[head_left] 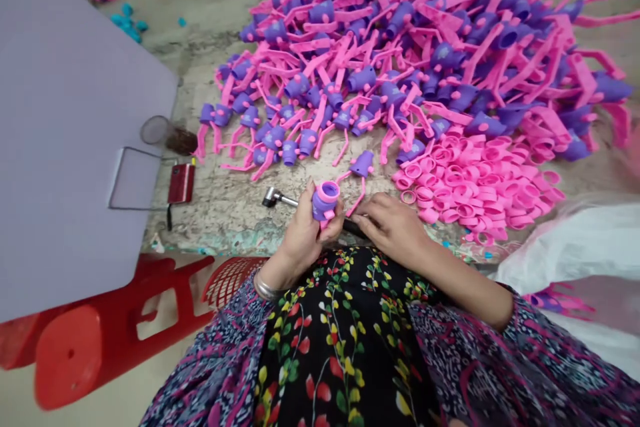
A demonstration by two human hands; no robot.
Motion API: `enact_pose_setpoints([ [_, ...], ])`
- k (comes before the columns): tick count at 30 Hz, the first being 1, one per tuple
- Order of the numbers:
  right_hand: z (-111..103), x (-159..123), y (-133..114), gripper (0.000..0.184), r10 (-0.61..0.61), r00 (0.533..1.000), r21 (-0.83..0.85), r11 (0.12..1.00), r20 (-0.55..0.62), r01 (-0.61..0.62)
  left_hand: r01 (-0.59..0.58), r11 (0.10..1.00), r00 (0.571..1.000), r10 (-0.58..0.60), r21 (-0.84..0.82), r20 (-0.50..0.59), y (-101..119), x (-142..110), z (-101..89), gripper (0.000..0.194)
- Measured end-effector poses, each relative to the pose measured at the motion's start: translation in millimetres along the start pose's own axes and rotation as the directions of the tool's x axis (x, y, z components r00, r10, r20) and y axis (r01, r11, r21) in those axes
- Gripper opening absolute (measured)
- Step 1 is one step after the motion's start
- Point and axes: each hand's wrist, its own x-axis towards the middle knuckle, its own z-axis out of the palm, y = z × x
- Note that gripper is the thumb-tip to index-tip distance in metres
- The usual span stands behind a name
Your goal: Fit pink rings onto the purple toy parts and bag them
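Left hand (pixel 300 237) closed around a purple foam piece (pixel 324 201), fingers wrapped on its body, piece upright, pink ring (pixel 327 191) seated in its open top, pink strip showing below. Firm hold, as far as I can read it. Right hand (pixel 393 227) lies just beside the left, fingers (pixel 367 213) curled low over the black handle (pixel 356 227) of a metal tool (pixel 274 197). Whether they grip it or only rest on it I cannot tell. The tool's chrome head sticks out past the left hand toward the floor (pixel 225 220).

Just above both hands, a single purple piece with pink strips (pixel 362 164) lies apart on the concrete. Beyond it, a large heap of the same pink-and-purple pieces (pixel 350 60) fills the far side of the floor toward the top edge of my view. Loose pink foam rings (pixel 475 180) form a separate pile at the heap's near right corner.

Left side: lavender board (pixel 75 133), a wire frame (pixel 135 177) on it, with a red case (pixel 181 183) and a round mesh strainer (pixel 155 129) just off its edge. Red plastic stool (pixel 100 340) at lower left, red basket (pixel 231 278) beside it. White sack (pixel 565 260) at right. Teal and yellow scraps (pixel 125 17) at far left.
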Motion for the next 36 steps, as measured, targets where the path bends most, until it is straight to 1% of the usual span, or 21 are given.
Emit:
enact_pose_setpoints([
  [1, 6, 1, 0, 0.027, -0.022, 0.997, -0.056, 0.998, 0.070, 0.026, -0.002, 1.000, 1.000, 0.002, -0.020, 0.007, 0, -4, -3.4, 0.066],
  [3, 15, 2, 0, 0.025, -0.025, 0.983, -0.123, 0.991, 0.181, 0.048, -0.011, 0.999, 1.000, 0.012, -0.043, 0.016, -1, -11, -9.3, 0.065],
  [5, 18, 4, -1, 0.025, -0.011, 0.976, -0.134, 0.990, 0.218, 0.041, -0.023, 0.999, 1.000, 0.023, -0.047, 0.014, -2, -18, -13.6, 0.065],
  [7, 14, 7, -6, 0.026, -0.009, 0.984, -0.064, 0.998, 0.178, 0.021, -0.038, 0.999, 0.999, 0.038, -0.023, 0.002, -4, -25, -16.6, 0.065],
  [8, 10, 10, -10, 0.026, -0.002, 0.991, 0.009, 1.000, 0.135, 0.000, -0.052, 0.999, 0.999, 0.052, 0.012, -0.008, -5, -28, -17.8, 0.065],
  [9, 6, 13, -16, 0.027, 0.020, 0.996, 0.115, 0.993, 0.085, -0.030, -0.070, 0.996, 0.997, 0.071, 0.064, -0.022, -6, -31, -18.7, 0.064],
  [10, 1, 17, -24, 0.030, 0.062, 0.997, 0.252, 0.965, 0.039, -0.069, -0.081, 0.988, 0.996, 0.086, 0.130, -0.032, -7, -34, -19.4, 0.064],
  [11, -3, 22, -32, 0.034, 0.117, 0.993, 0.407, 0.907, 0.003, -0.108, -0.080, 0.975, 0.995, 0.090, 0.208, -0.038, -7, -36, -19.7, 0.064],
  [12, -7, 26, -42, 0.039, 0.180, 0.984, 0.568, 0.810, -0.012, -0.141, -0.068, 0.953, 0.996, 0.082, 0.296, -0.036, -7, -39, -19.5, 0.064],
  [13, -9, 31, -52, 0.043, 0.232, 0.973, 0.703, 0.692, 0.001, -0.165, -0.054, 0.921, 0.997, 0.069, 0.387, -0.026, -6, -41, -19.0, 0.064],
  [14, -10, 35, -61, 0.047, 0.265, 0.964, 0.796, 0.578, 0.022, -0.177, -0.047, 0.875, 0.998, 0.056, 0.481, -0.005, -4, -43, -18.1, 0.065],
  [15, -10, 39, -69, 0.049, 0.287, 0.957, 0.853, 0.486, 0.049, -0.190, -0.062, 0.816, 0.998, 0.057, 0.574, 0.026, -2, -45, -16.9, 0.065],
  [16, -9, 42, -76, 0.050, 0.296, 0.952, 0.885, 0.417, 0.081, -0.205, -0.100, 0.754, 0.995, 0.081, 0.649, 0.060, 0, -46, -15.8, 0.066],
  [18, -5, 44, -85, 0.052, 0.287, 0.946, 0.914, 0.321, 0.155, -0.247, -0.171, 0.650, 0.985, 0.136, 0.740, 0.108, 3, -49, -14.0, 0.065],
  [20, -1, 41, -89, 0.055, 0.249, 0.943, 0.923, 0.259, 0.219, -0.283, -0.191, 0.578, 0.978, 0.180, 0.793, 0.104, 2, -50, -13.5, 0.062],
  [22, 2, 37, -89, 0.056, 0.209, 0.943, 0.925, 0.228, 0.258, -0.304, -0.170, 0.526, 0.977, 0.203, 0.833, 0.071, -3, -52, -14.1, 0.058],
  [24, 5, 31, -85, 0.054, 0.198, 0.940, 0.926, 0.207, 0.278, -0.317, -0.142, 0.486, 0.978, 0.203, 0.862, 0.046, -9, -52, -14.7, 0.056],
  [26, 10, 25, -81, 0.052, 0.232, 0.925, 0.922, 0.176, 0.302, -0.345, -0.132, 0.453, 0.980, 0.193, 0.882, 0.047, -16, -52, -15.0, 0.055],
  [29, 18, 16, -73, 0.051, 0.320, 0.887, 0.908, 0.144, 0.334, -0.394, -0.148, 0.425, 0.981, 0.179, 0.893, 0.077, -25, -49, -14.4, 0.052],
  [33, 26, 9, -66, 0.048, 0.391, 0.861, 0.897, 0.162, 0.324, -0.411, -0.076, 0.451, 0.995, 0.096, 0.889, 0.036, -32, -44, -12.4, 0.048],
  [36, 29, 6, -64, 0.045, 0.426, 0.858, 0.903, 0.177, 0.289, -0.392, -0.059, 0.514, 0.996, 0.091, 0.856, 0.015, -36, -42, -10.2, 0.045],
])
